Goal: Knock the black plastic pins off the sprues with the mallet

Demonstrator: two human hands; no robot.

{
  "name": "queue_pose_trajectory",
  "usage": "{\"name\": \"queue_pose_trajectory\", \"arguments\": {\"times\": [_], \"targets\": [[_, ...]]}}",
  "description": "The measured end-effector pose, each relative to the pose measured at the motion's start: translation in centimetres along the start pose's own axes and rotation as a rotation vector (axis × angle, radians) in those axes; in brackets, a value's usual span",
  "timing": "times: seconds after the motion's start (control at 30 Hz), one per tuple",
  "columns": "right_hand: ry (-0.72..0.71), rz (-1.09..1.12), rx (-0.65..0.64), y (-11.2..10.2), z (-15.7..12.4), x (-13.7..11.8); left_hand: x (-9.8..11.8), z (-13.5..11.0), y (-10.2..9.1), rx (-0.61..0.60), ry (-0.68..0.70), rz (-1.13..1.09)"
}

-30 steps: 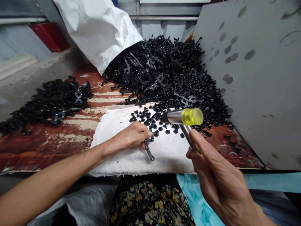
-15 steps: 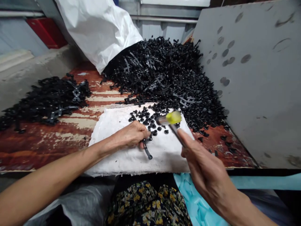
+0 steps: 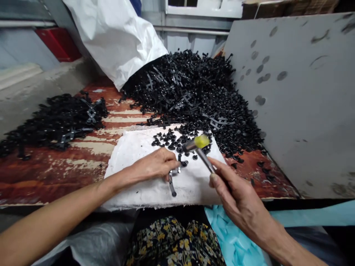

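Note:
My left hand (image 3: 158, 164) is closed, pinching a black jointed linkage strip (image 3: 172, 184) above the white pad (image 3: 133, 192). The strip's lower end points toward me, while part of it is hidden by my fingers. In my right hand (image 3: 238, 195) is the metal handle of a small hammer (image 3: 203, 159) with a yellow face at one end and a dark face at the other. The hammer head hangs just to the right of the strip, apart from it. Small black round-headed pieces (image 3: 169, 138) lie scattered over the pad's far part.
A large heap of black parts (image 3: 199, 85) rises behind the pad, spilling from a white sack (image 3: 119, 40). Another pile of black linkages (image 3: 52, 118) lies left on the worn red tabletop (image 3: 91, 159). A grey spotted panel (image 3: 299, 111) stands along the right side.
The view has tilted up slightly. My left hand and the strip sit a little lower, and the strip's lower end has swung toward me. The hammer looks less blurred and slightly farther left.

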State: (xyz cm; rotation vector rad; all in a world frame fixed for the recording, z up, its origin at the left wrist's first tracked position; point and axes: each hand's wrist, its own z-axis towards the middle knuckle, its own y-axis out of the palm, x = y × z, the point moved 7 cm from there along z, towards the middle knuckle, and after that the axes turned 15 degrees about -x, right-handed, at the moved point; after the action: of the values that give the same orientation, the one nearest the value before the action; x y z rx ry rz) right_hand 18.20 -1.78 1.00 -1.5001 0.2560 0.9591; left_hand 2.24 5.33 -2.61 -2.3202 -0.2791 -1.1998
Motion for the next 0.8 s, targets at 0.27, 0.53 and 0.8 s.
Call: {"name": "queue_pose_trajectory", "arguments": {"times": [0.27, 0.53, 0.8], "targets": [[0.103, 0.467, -0.095, 2.1, 2.4, 1.1, 4.1, -1.4, 3.7, -0.082, 0.194, 0.284], [0.237, 0.689, 0.071, 1.8, 2.2, 2.5, -0.4, -2.8, 2.4, 0.334, 0.066, -0.676], [0.197, 0.626, 0.062, 1.9, 1.6, 2.5, -0.4, -0.8, 2.2, 0.311, 0.055, -0.903]]}}
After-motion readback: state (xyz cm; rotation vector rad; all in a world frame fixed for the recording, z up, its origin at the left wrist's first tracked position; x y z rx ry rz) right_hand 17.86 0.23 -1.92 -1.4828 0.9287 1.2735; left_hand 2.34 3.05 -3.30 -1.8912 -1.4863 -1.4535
